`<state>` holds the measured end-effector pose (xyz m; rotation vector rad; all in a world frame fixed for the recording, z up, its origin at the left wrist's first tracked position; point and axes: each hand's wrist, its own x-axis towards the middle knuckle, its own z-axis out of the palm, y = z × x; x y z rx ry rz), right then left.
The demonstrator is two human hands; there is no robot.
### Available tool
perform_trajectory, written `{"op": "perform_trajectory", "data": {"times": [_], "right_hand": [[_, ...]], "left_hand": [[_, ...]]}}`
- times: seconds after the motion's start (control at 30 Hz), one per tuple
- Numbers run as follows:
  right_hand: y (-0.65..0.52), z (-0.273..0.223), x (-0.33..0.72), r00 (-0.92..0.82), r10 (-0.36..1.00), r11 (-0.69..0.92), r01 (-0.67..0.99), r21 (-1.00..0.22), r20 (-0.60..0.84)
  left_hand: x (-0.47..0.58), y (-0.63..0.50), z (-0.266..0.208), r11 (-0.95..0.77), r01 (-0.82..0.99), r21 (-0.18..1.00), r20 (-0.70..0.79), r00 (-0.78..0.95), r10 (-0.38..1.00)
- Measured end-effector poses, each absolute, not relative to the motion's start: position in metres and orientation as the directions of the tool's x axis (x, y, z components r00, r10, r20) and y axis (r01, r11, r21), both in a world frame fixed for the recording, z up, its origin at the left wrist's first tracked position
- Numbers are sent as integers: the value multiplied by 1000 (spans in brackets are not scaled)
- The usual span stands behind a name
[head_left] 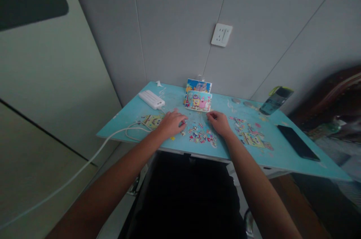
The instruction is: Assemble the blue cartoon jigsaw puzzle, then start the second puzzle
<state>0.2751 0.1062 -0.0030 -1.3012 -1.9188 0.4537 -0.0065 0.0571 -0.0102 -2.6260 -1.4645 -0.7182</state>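
Observation:
My left hand (172, 123) is over the table's middle, fingers curled toward the thumb, with a small red and white piece (183, 121) at the fingertips. To its right, my right hand (219, 121) rests by the table surface with thumb and fingers pinched together; whatever is between them is hidden. Between and in front of both hands lies a loose spread of small colourful cut-out pieces (200, 134). Just beyond them a cartoon picture card (198, 101) leans upright before a second blue card (199, 85).
The light blue table (175, 98) bears a white power bank (151, 99) with a white cable (105, 142) at left. Printed cartoon figures (252, 136) show at right. A black phone (298, 142) lies near the right edge; another phone (276, 100) stands tilted behind it.

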Motion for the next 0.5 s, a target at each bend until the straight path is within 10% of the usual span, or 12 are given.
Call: {"op": "perform_trajectory", "data": {"times": [0.5], "right_hand": [[108,-5,280,-131,933,352,539,-765,336]], "left_hand": [[-11,58,-3,-404,880,249,492,245,835]]}}
